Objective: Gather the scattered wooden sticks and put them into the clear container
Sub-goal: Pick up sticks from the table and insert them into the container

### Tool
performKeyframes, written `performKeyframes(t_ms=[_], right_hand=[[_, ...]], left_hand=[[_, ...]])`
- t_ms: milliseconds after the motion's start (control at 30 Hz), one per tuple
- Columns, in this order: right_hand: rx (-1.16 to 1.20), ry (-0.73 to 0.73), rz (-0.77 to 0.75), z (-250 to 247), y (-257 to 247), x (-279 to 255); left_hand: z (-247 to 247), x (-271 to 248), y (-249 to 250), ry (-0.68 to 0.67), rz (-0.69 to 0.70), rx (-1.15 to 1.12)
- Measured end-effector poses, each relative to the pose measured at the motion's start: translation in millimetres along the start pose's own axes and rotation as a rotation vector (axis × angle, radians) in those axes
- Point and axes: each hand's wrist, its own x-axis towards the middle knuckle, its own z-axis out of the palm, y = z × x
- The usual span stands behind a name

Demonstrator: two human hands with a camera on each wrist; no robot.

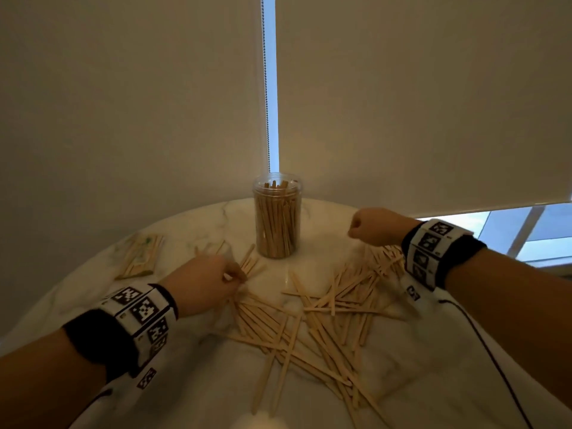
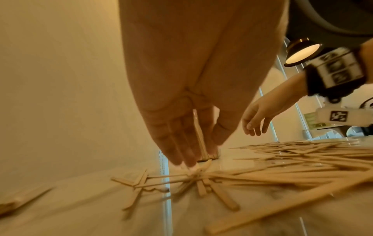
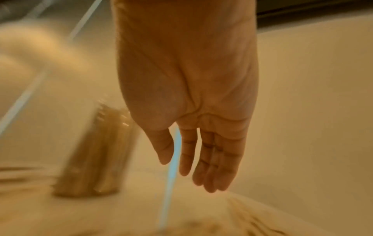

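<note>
marble table [image 1: 198, 224]: left hand [image 1: 202, 281] pinches sticks [image 2: 199, 137]; right hand [image 1: 376, 226] loose, empty.

A home: marble-look round table [image 1: 309, 212], roller blinds [image 1: 402, 103], pendant lamp [image 2: 302, 52].

Each bare forearm wears a black wristband [image 1: 102, 342] carrying a white block of black square markers [image 1: 428, 252]; a thin dark cable [image 1: 483, 345], probably attached, trails below the right block.

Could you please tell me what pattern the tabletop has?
White marble table with faint grey veins, clearest in the head view.
</note>
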Motion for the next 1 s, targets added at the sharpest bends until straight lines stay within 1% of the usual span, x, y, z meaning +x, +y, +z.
performKeyframes(t_ms=[67, 100, 133, 167, 200, 233, 300, 433, 533, 667, 733, 800, 833, 900, 1000], right_hand=[[-0.048, -0.017, 0.138, 2, 35, 19], [-0.074, -0.049, 0.196, 5, 49, 26], [-0.099, -0.094, 0.237, 8, 59, 31], [-0.099, -0.141, 0.267, 10, 67, 34], [-0.076, -0.178, 0.282, 13, 70, 36], [-0.052, -0.195, 0.283, 16, 72, 37], [-0.05, -0.19, 0.239, 21, 67, 37], [-0.08, -0.157, 0.119, 31, 35, 24], [-0.103, -0.167, 0.053, 33, 2, -3], [-0.066, -0.189, -0.002, 35, -43, -45], [-0.053, -0.179, -0.052, 38, -60, -62], [-0.037, -0.164, -0.093, 42, -72, -73], [-0.025, -0.161, -0.097, 42, -75, -76], [-0.047, -0.172, -0.065, 38, -79, -86], [-0.2, -0.261, -0.042, 33, -78, -99]], left_hand=[[-1, 2, -6, 0.138, -0.113, 0.024], [-2, 4, -11, 0.152, -0.186, 0.072], [-2, 7, -17, 0.115, -0.268, 0.133], [0, 10, -22, 0.044, -0.344, 0.186], [1, 12, -25, -0.032, -0.4, 0.215], [3, 14, -27, -0.088, -0.425, 0.22], [7, 15, -22, -0.116, -0.409, 0.195], [12, 12, 2, -0.077, -0.279, 0.077], [18, 5, 19, -0.054, -0.21, 0.037], [22, -8, 27, -0.091, -0.165, 0.042], [24, -17, 30, -0.064, -0.185, 0.029], [25, -26, 32, 0.015, -0.301, -0.013], [25, -30, 33, 0.047, -0.36, 0.001], [23, -35, 35, 0.014, -0.415, 0.087], [20, -39, 42, -0.099, -0.396, 0.114]])
